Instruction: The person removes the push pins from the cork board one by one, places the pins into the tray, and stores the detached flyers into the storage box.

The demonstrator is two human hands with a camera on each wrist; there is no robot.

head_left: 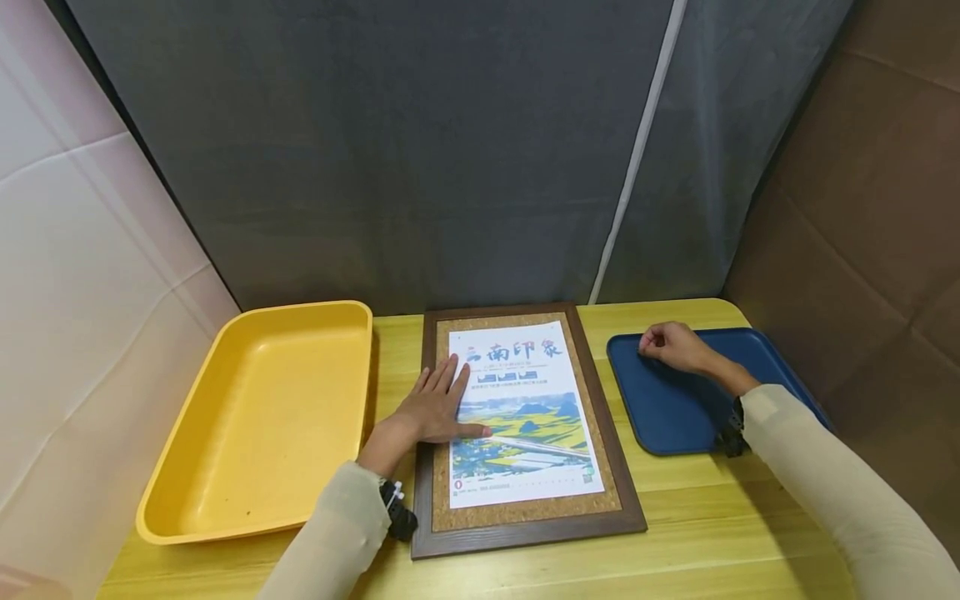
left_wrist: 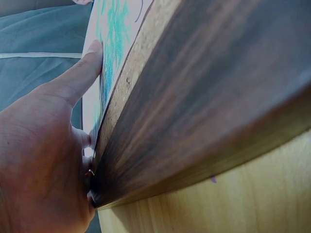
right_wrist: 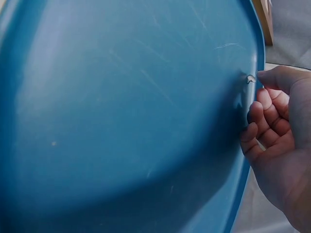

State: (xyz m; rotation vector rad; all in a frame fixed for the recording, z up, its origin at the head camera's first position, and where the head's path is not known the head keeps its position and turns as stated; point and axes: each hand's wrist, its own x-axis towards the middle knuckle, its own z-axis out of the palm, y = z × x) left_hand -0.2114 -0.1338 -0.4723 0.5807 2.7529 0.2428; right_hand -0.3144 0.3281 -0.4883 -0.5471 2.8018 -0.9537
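the left grip [head_left: 437, 412], spread flat, should press evenly to steady the poster [head_left: 528, 417] on the corkboard [head_left: 547, 512], mid bench [head_left: 525, 575]. right grip [head_left: 673, 346] fingers curl beside a small shiny piece [right_wrist: 250, 78] at the blue tray [head_left: 675, 421]'s far left; whether pinching, i cannot tell.

Yellow tray, wood table, cloth walls

Yellow tray [head_left: 292, 417], left side of frame, rounded corners, raised rim, few dark specks near its bottom edge. Sits on yellowish wood-grain table [head_left: 690, 525], which spans lower frame. Small purple mark [left_wrist: 213, 179] low, right of center in left wrist view. Dark gray backdrop [head_left: 375, 150] across top; pale strip [head_left: 637, 154] slants down it, right of center. White creased sheet [head_left: 75, 250], far left, pinkish toward top. Brown creased sheet [head_left: 870, 208], upper right.
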